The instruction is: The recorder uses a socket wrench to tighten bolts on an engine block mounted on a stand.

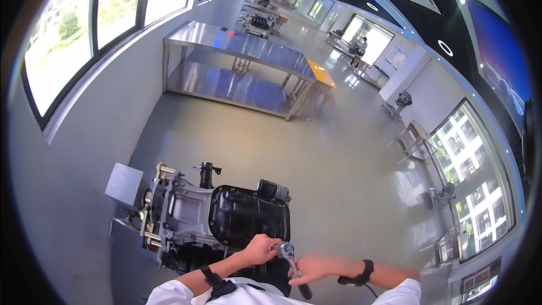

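Ratchet wrench (287, 249): The step in hand looks like turning something with this tool, at the near right corner of the engine (192, 203).
Next swing: It would seem to call for a steady round head and a smooth push on the handle, with the tool held straight.
Left hand (261, 250): Its fingers are curled closed at the tool's shiny head, close by the corner of the black pan (248, 214).
Right hand (314, 267): It is at the handle, near the other hand. It is blurry, so one cannot tell if it grips tight or only pushes.
Engine spot: It is in front of the person, a bit to the left, with a grey box (125, 183) near its left end.
Engine look: The pan faces up, smooth and shiny, with little bolts around its rim. The metal body beside it is dull grey. A short black pipe (206, 175) sticks out on the far side, and a can-shaped part (274, 190) sits at the far right corner.
Tool look: Silver head, dark handle end.
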A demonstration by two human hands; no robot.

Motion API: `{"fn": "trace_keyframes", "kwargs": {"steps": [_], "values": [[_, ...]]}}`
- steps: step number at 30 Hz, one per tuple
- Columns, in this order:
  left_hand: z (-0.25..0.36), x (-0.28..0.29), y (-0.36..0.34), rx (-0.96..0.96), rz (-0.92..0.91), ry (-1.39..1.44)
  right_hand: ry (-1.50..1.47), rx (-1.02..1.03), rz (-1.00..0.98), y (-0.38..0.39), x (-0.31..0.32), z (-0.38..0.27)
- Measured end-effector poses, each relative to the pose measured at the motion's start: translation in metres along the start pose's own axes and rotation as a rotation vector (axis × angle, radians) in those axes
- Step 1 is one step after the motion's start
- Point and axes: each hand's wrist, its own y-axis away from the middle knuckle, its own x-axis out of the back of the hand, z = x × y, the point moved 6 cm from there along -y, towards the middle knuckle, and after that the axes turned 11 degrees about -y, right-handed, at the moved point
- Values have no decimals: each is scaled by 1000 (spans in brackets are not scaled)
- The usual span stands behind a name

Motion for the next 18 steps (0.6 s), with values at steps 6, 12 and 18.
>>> {"fn": "trace_keyframes", "kwargs": {"steps": [6,12,18], "values": [[8,-7,-1,-74,-115,54,666,82,401,-26,116,3],[-23,-20,1,-92,-237,138,1121,736,378,-69,103,-126],[-10,-9,28,-154,-111,-9,1134,1311,85,-85,35,-162]]}}
